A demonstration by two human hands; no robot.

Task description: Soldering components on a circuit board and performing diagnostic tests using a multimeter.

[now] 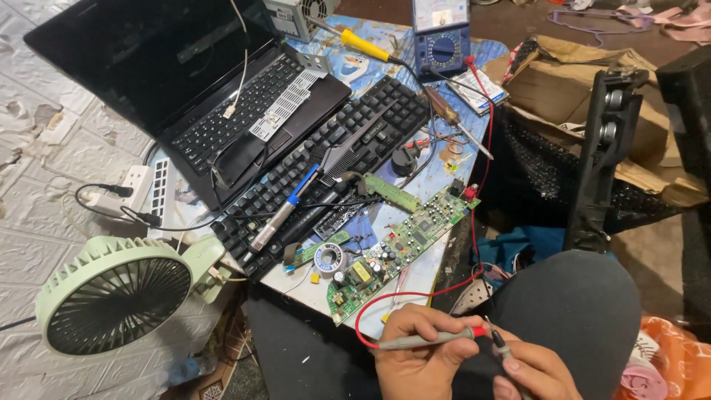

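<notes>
head view: left hand (418, 359) closed around red-tipped test probe (429, 340), held level at bottom centre, below the table edge. right hand (537, 370) pinching black test probe (501, 346), tips near each other. long green circuit board (400, 248) on table (415, 285) just above. multimeter (441, 35) at far edge. green fan (111, 292) left.

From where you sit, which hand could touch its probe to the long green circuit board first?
Probably the left hand: its red-tipped probe lies just below the green circuit board's near end. The right hand sits farther off, over the knee.
</notes>
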